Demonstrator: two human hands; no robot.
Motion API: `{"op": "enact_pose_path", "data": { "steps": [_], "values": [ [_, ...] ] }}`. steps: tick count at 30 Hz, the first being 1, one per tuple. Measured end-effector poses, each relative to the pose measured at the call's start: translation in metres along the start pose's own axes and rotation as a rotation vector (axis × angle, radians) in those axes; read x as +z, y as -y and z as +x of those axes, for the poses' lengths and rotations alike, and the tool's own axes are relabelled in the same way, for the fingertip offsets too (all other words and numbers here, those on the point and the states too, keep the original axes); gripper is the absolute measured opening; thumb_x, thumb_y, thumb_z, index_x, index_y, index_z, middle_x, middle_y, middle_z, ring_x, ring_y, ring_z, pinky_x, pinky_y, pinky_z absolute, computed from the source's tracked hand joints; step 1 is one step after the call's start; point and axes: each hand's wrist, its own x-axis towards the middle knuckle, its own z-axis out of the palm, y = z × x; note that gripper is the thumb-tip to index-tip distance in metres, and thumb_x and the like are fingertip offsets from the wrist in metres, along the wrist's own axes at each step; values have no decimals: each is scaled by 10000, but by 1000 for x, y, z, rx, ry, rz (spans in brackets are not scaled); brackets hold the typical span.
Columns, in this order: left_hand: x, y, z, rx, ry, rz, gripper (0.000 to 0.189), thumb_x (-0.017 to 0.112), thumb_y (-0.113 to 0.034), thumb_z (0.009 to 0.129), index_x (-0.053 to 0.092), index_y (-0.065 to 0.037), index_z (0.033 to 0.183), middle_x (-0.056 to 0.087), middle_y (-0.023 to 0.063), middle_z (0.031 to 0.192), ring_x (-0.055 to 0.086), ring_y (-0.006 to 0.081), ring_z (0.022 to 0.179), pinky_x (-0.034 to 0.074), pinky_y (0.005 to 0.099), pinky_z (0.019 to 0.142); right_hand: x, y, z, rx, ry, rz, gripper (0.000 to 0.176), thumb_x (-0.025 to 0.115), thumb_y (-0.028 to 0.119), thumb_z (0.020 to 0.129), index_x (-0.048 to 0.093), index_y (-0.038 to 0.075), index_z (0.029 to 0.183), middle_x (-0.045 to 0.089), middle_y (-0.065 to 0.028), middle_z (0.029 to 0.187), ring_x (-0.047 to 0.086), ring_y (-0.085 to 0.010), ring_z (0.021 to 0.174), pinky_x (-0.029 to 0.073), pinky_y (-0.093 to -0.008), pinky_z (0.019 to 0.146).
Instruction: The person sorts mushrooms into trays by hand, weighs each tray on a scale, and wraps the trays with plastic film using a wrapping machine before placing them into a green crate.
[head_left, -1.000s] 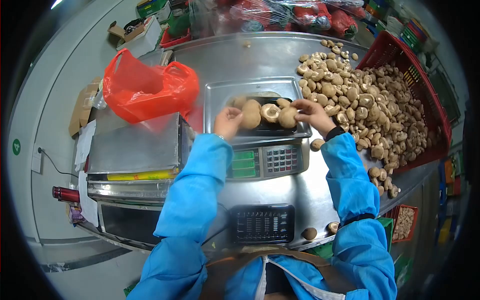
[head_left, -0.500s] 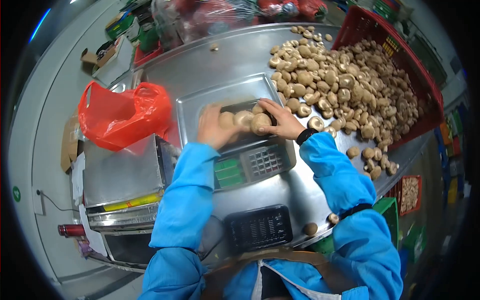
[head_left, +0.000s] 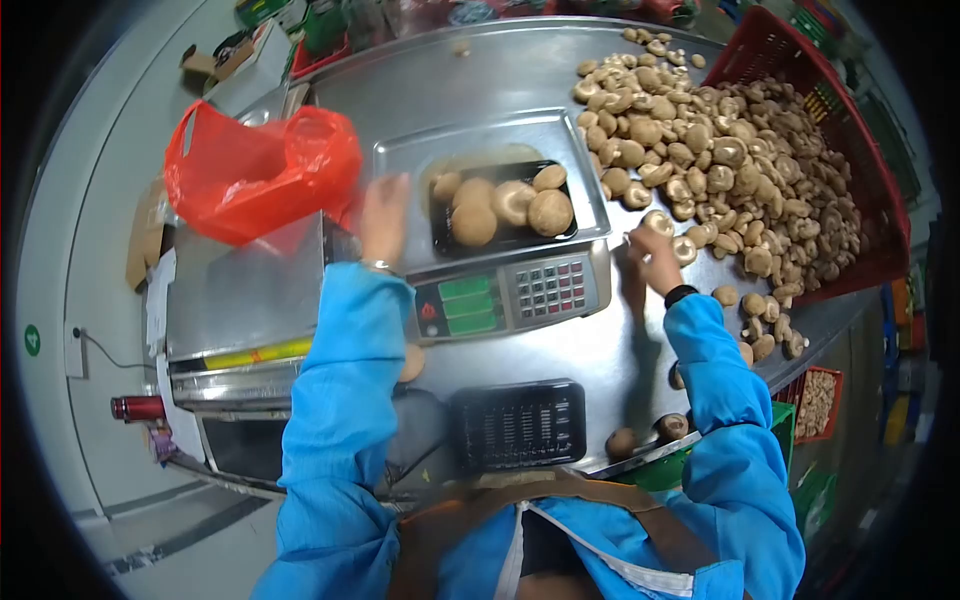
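Note:
A black tray [head_left: 503,238] holding several brown shiitake mushrooms [head_left: 474,224] rests on the metal pan [head_left: 592,190] of a digital scale [head_left: 510,297]. My left hand [head_left: 384,222], smeared by motion, is at the pan's left edge with its fingers stretched out and no mushroom visible in it. To the right of the scale, my right hand [head_left: 653,262] has its fingers curled at a single shiitake mushroom [head_left: 658,222] at the edge of the big pile [head_left: 700,150].
A red crate [head_left: 885,235] lies tipped with mushrooms spilling onto the steel table [head_left: 430,75]. Another black tray [head_left: 518,424] sits in front of the scale, with loose mushrooms [head_left: 621,442] near the table edge. A red plastic bag [head_left: 250,175] stands at left.
Both hands have come off the mushrooms in the tray on the scale. My left hand moved left, my right hand moved right to the pile's edge. The view has shifted slightly.

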Motion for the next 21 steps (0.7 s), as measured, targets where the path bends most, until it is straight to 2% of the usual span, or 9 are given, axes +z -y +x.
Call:
{"op": "enact_pose_path", "data": {
  "steps": [2, 4, 6, 8, 11, 12, 14, 17, 21],
  "values": [
    [13, -12, -15, 457, -27, 425, 554, 612, -372, 804, 437, -53, 1221, 501, 177, 1183, 488, 301, 1091, 386, 365, 920, -24, 38, 17, 167, -331, 302, 282, 577, 22, 764, 594, 63, 1042, 534, -112, 1090, 535, -276, 1000, 437, -341, 852],
    [32, -25, -29, 521, 28, 519, 578, 636, -315, 763, 428, -45, 1230, 483, 188, 1204, 470, 312, 1117, 370, 367, 944, -44, 82, 44, -136, -480, 195, 283, 598, 57, 769, 596, 69, 1052, 514, -111, 1122, 526, -249, 1017, 455, -304, 821],
    [49, -28, -31, 602, 82, 609, 611, 660, -257, 722, 419, -36, 1239, 465, 199, 1226, 452, 323, 1143, 355, 368, 969, -54, 151, 59, -189, -291, 439, 272, 605, 82, 757, 619, 110, 1028, 510, -111, 1158, 509, -280, 1035, 405, -351, 900],
    [63, -12, -20, 644, 89, 630, 659, 640, -179, 666, 400, -42, 1264, 419, 212, 1270, 424, 334, 1169, 342, 371, 983, -39, 191, 76, -502, -229, 238, 245, 590, 154, 779, 617, 115, 1019, 515, -119, 1172, 498, -283, 1060, 380, -390, 919],
    [60, 8, -5, 749, 148, 676, 682, 602, -83, 644, 376, -42, 1286, 390, 191, 1298, 410, 294, 1192, 343, 348, 981, -3, 206, 93, -674, -113, -15, 266, 564, 171, 808, 585, 89, 1060, 560, -85, 1128, 466, -287, 1100, 377, -422, 920],
    [56, 8, -3, 752, 155, 681, 682, 602, -83, 644, 376, -42, 1286, 390, 191, 1298, 410, 294, 1192, 343, 348, 981, 1, 209, 94, -639, -160, -87, 270, 553, 162, 809, 580, 87, 1067, 566, -78, 1120, 466, -285, 1104, 369, -423, 930],
    [46, 9, -1, 462, 446, 193, 689, 566, -12, 633, 368, -37, 1292, 426, 154, 1265, 418, 244, 1183, 344, 312, 974, 1, 209, 93, -577, -176, -194, 328, 522, 129, 809, 534, 90, 1134, 541, -81, 1167, 444, -284, 1146, 333, -433, 974],
    [37, 8, -3, 376, 388, 215, 651, 584, -64, 651, 382, -56, 1269, 452, 178, 1254, 429, 320, 1183, 360, 358, 955, 24, 201, 84, -530, -164, -212, 388, 512, 115, 802, 485, 90, 1188, 486, -91, 1242, 412, -288, 1185, 314, -446, 996],
    [43, -4, -14, 433, 174, 293, 570, 545, -28, 706, 410, -76, 1258, 458, 171, 1264, 476, 300, 1137, 386, 347, 926, -4, 202, 74, -523, -33, -99, 577, 668, 153, 708, 442, 97, 1236, 390, -119, 1336, 373, -315, 1224, 308, -433, 1013]
  ]
}}
